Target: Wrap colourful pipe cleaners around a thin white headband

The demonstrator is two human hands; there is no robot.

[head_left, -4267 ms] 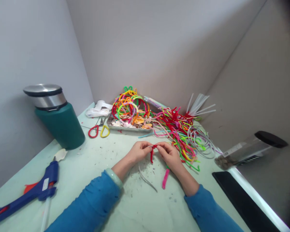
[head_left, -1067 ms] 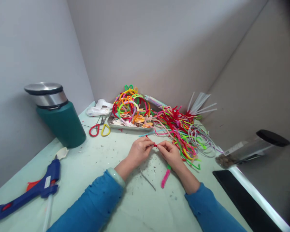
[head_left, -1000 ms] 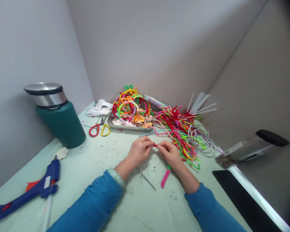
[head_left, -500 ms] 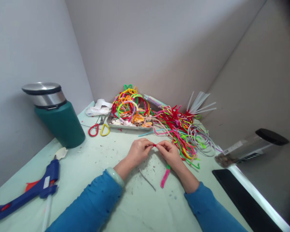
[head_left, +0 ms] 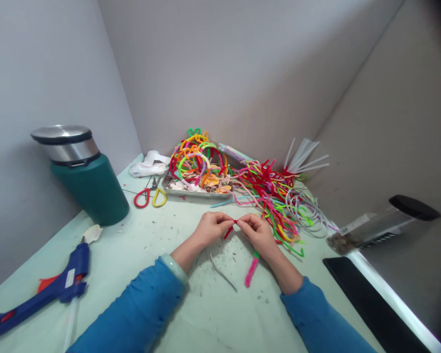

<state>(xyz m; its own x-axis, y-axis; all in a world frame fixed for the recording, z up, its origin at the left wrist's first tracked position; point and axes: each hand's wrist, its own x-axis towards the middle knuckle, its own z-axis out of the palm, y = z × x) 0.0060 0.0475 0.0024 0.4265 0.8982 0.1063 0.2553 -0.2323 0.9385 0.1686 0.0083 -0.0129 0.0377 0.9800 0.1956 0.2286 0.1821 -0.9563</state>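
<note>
Over the middle of the table, my left hand pinches a short stretch of red pipe cleaner. Its free end slants down below the left fingertips. My right hand pinches the same red part from the other side, so the fingertips nearly meet. A pink and green pipe cleaner length sticks out below the right palm; whether it joins the red part is hidden by that hand. On the table between my forearms lies a thin grey strand.
A metal tray carries shells and bent pipe cleaner rings. Loose pipe cleaners heap to its right. Scissors, a green bottle and a blue glue gun are on the left. A clear jar stands right, near a black slab.
The red end now shows hanging below my left fingertips, where it was hidden before. My left hand has shifted slightly left; my right hand stays almost in place.
</note>
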